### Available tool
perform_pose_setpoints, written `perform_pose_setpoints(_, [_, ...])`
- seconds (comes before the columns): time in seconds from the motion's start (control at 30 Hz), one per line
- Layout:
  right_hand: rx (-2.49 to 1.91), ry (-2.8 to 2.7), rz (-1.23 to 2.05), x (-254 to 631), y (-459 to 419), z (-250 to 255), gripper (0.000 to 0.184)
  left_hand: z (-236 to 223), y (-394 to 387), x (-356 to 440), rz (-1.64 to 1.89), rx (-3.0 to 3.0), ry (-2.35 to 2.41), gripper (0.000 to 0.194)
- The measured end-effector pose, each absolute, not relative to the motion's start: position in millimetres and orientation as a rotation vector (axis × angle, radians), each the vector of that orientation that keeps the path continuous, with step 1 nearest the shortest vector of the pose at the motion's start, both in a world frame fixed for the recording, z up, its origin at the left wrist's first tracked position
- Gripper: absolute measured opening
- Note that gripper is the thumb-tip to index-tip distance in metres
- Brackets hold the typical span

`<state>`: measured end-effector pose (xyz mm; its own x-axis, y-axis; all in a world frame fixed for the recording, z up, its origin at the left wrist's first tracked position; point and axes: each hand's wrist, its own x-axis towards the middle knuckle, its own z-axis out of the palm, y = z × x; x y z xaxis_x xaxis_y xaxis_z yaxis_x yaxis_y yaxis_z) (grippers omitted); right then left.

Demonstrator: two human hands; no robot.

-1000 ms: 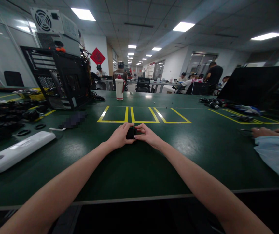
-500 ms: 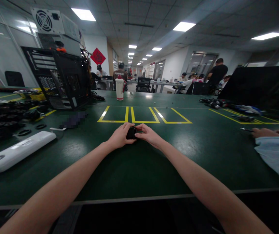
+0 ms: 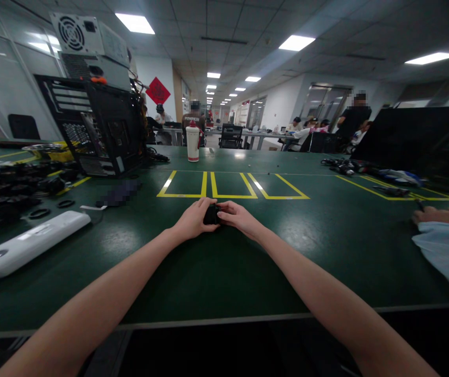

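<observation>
Fingers of our left hand and right hand pinch a small black object between them just above or on the green surface, near side of the yellow tape outlines, with our white cup standing upright well beyond.

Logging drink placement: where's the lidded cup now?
Head view, left of centre: the white cup stands right of the black computer case, beyond the yellow tape outlines.
</observation>
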<state>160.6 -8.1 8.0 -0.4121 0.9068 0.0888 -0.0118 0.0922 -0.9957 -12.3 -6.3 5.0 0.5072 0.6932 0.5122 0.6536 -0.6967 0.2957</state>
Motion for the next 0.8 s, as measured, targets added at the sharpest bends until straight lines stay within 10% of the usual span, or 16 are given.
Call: perform_pose_setpoints(0.8, [-0.876, -1.586, 1.397, 162.1, -10.4, 2.6, 0.033, 5.0, -6.4, -11.9, 0.938, 2.68, 1.217, 0.06])
